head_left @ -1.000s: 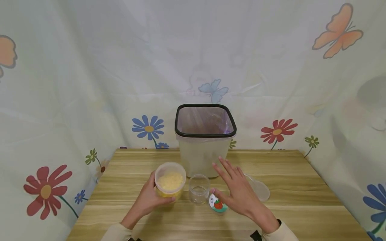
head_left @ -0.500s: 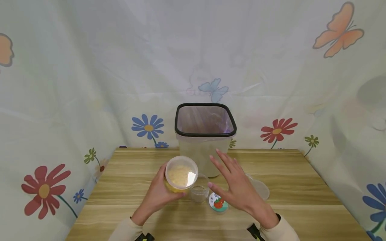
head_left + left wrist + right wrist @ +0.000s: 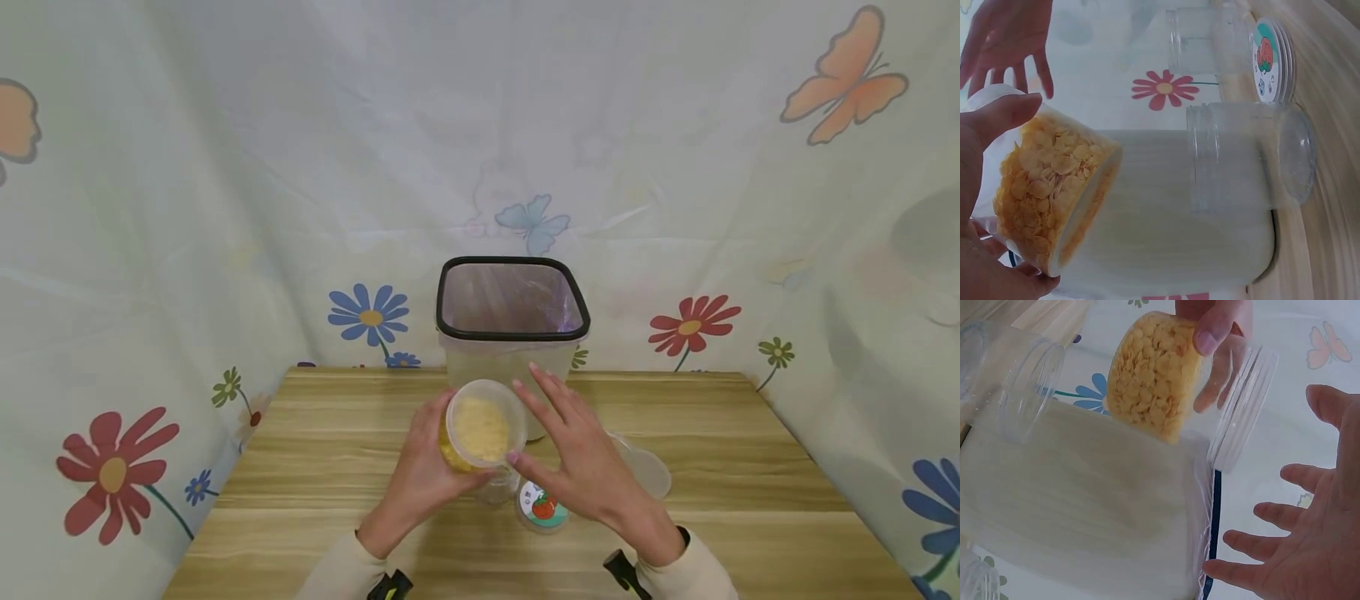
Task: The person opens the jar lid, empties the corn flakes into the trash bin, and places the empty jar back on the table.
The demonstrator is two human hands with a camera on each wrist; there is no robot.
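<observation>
My left hand grips a clear plastic jar of yellow flakes, raised above the table and tilted. A translucent lid sits on the jar's end, which faces up toward the head camera. Close by on the right, my right hand is spread, its fingertips right at the lid's edge in the head view and nothing in its grasp. Under the held jar, a clear jar without visible contents stands on the table, partly covered in the head view. Beside it lies a flat round tomato-printed piece.
Behind the hands stands a pale waste bin with a black rim and a bag liner. Another clear jar stands beyond the right hand. The wooden tabletop ends at a flower-printed curtain.
My left hand has carried the flake jar rightward and slightly up, over the clear jar and toward the right hand. The right hand, still spread, has shifted slightly left and up.
</observation>
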